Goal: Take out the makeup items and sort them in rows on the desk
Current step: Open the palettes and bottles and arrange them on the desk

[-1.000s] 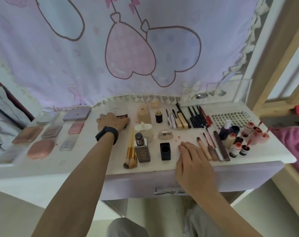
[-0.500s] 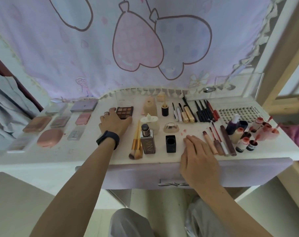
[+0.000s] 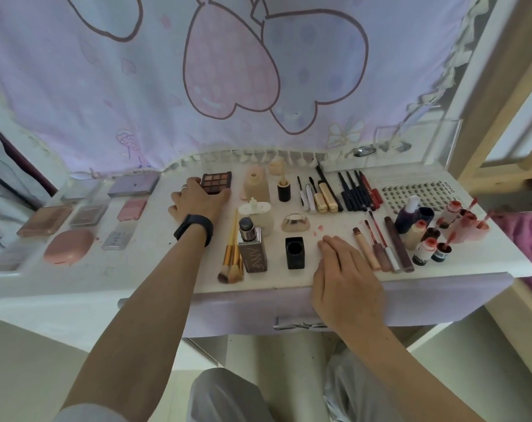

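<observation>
White surface (image 3: 155, 239) under a lilac heart-print curtain (image 3: 106, 86): our left hand (image 3: 197, 204) closes its grip on the near edge of the rectangular brown eyeshadow palette (image 3: 216, 181) in the back row; our right hand (image 3: 345, 274) lies flat, grip released, beside slim lip-gloss tubes (image 3: 377, 248).

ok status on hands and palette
Left hand holds palette at its near-left corner. Right hand flat on desk, empty. Bottle close beside palette.

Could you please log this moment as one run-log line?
phase: arranging rows | left hand: touching eyeshadow palette, grip unclear | right hand: flat on desk beside lip tubes
</observation>
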`<state>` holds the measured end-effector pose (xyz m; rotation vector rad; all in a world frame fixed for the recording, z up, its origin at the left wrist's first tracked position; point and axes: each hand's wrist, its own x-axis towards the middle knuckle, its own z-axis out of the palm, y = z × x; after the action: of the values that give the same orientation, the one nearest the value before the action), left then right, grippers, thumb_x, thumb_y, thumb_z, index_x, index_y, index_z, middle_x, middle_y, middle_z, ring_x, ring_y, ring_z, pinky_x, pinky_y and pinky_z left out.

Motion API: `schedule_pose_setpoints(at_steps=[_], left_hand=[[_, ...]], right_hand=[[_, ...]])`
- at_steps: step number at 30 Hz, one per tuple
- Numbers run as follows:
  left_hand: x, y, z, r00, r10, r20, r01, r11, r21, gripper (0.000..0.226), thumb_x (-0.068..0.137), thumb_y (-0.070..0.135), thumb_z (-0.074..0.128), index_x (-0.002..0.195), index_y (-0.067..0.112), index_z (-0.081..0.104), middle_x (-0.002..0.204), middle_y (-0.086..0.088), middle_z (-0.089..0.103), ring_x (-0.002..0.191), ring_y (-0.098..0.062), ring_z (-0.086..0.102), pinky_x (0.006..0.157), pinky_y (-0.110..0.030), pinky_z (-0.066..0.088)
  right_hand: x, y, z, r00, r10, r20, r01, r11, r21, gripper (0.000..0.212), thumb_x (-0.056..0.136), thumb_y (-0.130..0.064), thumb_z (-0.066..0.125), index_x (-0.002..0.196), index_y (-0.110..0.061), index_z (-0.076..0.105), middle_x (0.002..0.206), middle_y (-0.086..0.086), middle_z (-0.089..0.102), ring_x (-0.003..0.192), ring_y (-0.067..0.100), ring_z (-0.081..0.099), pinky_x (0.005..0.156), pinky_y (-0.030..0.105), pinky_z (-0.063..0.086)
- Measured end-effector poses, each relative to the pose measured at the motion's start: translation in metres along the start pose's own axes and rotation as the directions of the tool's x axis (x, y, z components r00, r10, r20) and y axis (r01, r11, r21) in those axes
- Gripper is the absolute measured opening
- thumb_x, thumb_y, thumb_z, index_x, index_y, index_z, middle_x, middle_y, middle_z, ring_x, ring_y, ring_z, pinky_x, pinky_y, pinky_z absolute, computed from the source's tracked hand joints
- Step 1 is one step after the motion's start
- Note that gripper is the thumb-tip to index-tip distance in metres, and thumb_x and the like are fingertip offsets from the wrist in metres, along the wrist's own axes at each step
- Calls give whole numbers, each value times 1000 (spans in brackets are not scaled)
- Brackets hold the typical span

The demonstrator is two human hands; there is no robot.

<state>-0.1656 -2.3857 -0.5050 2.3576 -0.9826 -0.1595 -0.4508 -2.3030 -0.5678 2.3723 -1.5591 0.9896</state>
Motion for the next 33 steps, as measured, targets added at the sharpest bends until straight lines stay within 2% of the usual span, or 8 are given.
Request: schedule_pose_setpoints(at_steps=[18,23,27,31,33], left_hand=[[7,7,6,1000,13,0,-13,998,60,68,81,59,61,133,19,45,131,-9,56,124,-32,41,99,-46,33],[5,3,2,999,31,34,-34,998,62,69,82,60,61,135,19,45,132,-10,56,125,-32,42,99,-46,33],[-4,-6,-12,993,83,81,-84,996,13,67,85,50,67,140,20,44,139,-10,52,129,-31,44,104,-46,36],[-24,-26,-39,987,136,88,-140,990,30,53,90,39,65,138,23,49,145,-11,46,133,-32,41,106,-47,37],[-37,-40,-55,982,176,65,-178,984,27,47,91,37,64,135,24,52,145,-11,46,133,-31,42,105,-47,39]], right_hand=[[-1,-1,2,1000,12,-3,-12,999,34,44,97,-28,44,124,-2,67,126,12,68,120,25,62,103,36,50],[0,-1,-1,1000,3,22,-3,1000,30,44,97,-29,44,125,-3,66,128,12,67,122,25,61,106,36,47],[0,-1,-4,999,-1,40,0,1000,23,45,98,-31,42,124,-4,67,127,11,67,121,24,62,105,36,47],[2,-1,-10,996,-13,92,11,1000,26,45,98,-33,42,122,-5,68,126,11,68,120,25,63,107,34,41],[1,2,-16,994,-8,106,2,999,53,38,99,-27,50,124,-4,67,129,12,66,125,28,59,109,35,35]])
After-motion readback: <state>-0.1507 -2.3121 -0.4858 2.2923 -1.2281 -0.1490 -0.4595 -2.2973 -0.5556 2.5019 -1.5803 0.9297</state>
